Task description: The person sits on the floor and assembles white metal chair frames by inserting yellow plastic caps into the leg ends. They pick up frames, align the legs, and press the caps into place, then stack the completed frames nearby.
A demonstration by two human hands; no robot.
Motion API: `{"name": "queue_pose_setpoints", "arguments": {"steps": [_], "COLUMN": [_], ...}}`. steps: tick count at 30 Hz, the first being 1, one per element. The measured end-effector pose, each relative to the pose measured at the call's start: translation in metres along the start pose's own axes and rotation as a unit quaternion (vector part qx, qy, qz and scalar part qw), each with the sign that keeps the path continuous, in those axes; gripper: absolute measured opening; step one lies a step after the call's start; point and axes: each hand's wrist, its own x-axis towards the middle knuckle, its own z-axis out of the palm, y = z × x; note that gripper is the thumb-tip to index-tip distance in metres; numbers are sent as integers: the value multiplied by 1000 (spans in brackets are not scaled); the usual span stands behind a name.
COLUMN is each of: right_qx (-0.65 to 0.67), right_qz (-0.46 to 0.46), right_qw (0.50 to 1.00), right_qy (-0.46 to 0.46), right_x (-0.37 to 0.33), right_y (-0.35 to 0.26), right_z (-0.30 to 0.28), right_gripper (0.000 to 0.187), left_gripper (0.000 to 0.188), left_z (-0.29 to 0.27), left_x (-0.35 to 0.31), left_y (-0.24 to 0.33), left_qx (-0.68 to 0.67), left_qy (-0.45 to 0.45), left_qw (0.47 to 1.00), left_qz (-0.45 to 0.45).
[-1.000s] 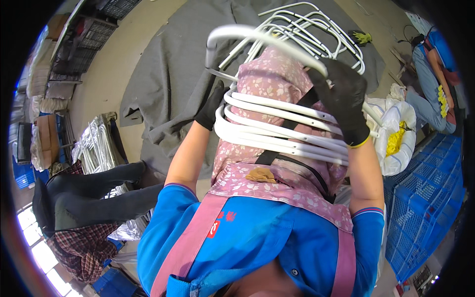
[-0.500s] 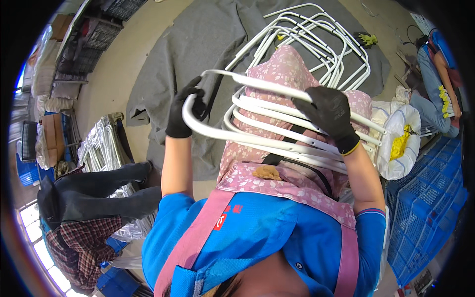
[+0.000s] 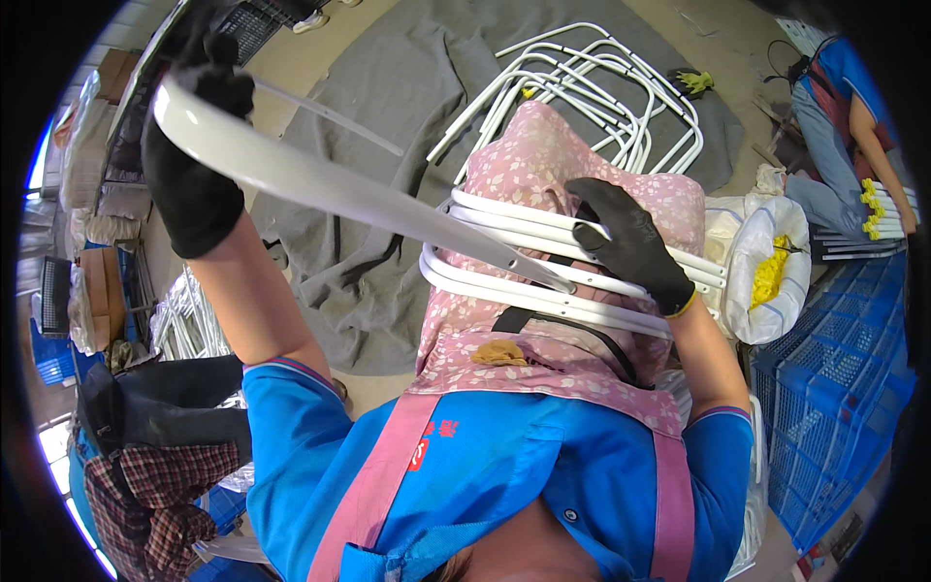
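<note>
- I see the white bent tube (image 3: 330, 184) raised at the upper left, its curve nearest my camera; one holed end crosses over the lap stack, and I can't tell whether it touches.
- The left hand (image 3: 194, 165), black-gloved, is closed around that curve.
- The right hand (image 3: 635, 242), also gloved, has its fingers parted over the stack of tubes (image 3: 543, 306), which lies across the pink apron (image 3: 669, 209).
- Just right of the lap, an open white sack (image 3: 790, 315) holds yellow pieces (image 3: 771, 272).
- Nearer me on that side stand blue mesh crates (image 3: 824, 388); I can't make out their contents.
- Beyond the knees, more tubes (image 3: 635, 131) lie tangled on grey cloth (image 3: 378, 58), near a yellow-green glove (image 3: 694, 81).
- The raised tube blocks my view of some cloth.
- A co-worker (image 3: 839, 126) sits at far right, another (image 3: 165, 485) at lower left.
- Half a second ago both hands were at this tube above the lap; now the left has swung it outward and the right is lower, at the stack.
</note>
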Motion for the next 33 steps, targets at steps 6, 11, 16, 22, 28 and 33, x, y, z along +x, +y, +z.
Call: {"name": "queue_pose_setpoints", "arguments": {"steps": [6,11,16,22,28,33], "right_qx": [150,-24,-223,-350,-345,-408], "right_qz": [-77,-94,-77,-35,67,38], "right_qw": [984,977,952,926,931,886], "right_qy": [-64,192,195,136,103,218], "right_x": [5,-4,-35,-44,-65,-81], "right_y": [-76,-57,-20,39,64,67], "right_z": [12,-21,-82,-66,-34,-35], "right_gripper": [79,41,44,45,46,47], "left_gripper": [31,34,38,40,37,39], "left_z": [-14,0,24,84,134,131], "left_x": [84,74,1,-142,-166,-167], "left_y": [-26,-53,-120,-207,-212,-214], "left_qx": [-161,-134,-15,-269,-325,-384], "left_qy": [148,145,106,-65,-109,-114], "left_qw": [968,979,990,856,740,722], "left_qz": [123,55,-90,-437,-579,-564]}}
